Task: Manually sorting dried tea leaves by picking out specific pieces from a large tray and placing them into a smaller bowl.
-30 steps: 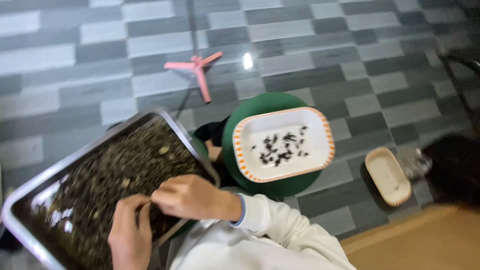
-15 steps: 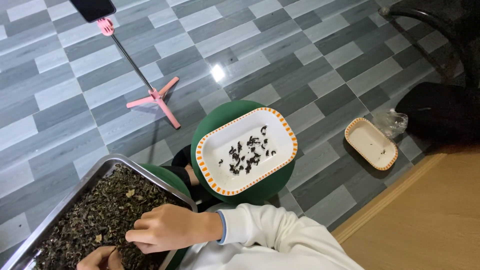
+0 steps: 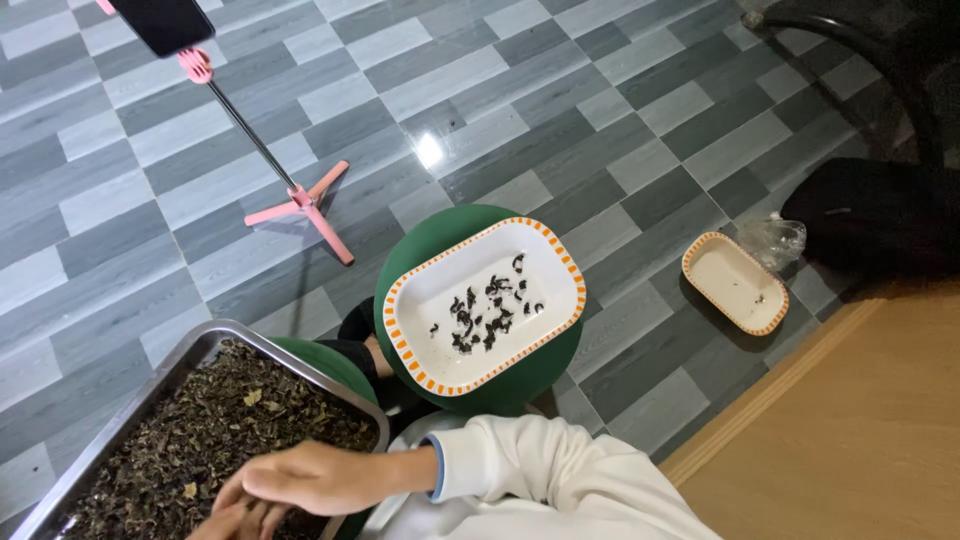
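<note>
Head view, right hand (image 3: 305,478): palm down over the near edge of the tray (image 3: 150,395), fingers curled onto the dried leaves (image 3: 215,435); whether it pinches anything, cannot tell. White sleeve (image 3: 520,475) runs back from the wrist.
Head view, left hand (image 3: 228,522): only the knuckles show at the bottom edge, just under the right hand, touching the leaves; grip cannot be told.
Tray: metal, rectangular, lower left, tilted in frame, resting on a green stool whose edge shows at its right.
Leaves: dark, crumpled, filling the tray, with a few pale bits among them.
Dish (image 3: 420,300): white, orange-trimmed rim, on a second green stool (image 3: 420,235) right of the tray; a small scatter of dark pieces (image 3: 485,305) in its middle.
Small dish (image 3: 720,275): same pattern, on the floor (image 3: 600,120) well right, nearly bare, a few specks inside; clear plastic wrap (image 3: 775,240) just beside it.
Tripod (image 3: 300,205): pink, on the grey tiled floor upper left, holding a phone (image 3: 165,22).
Lower right: wooden surface (image 3: 860,440).
</note>
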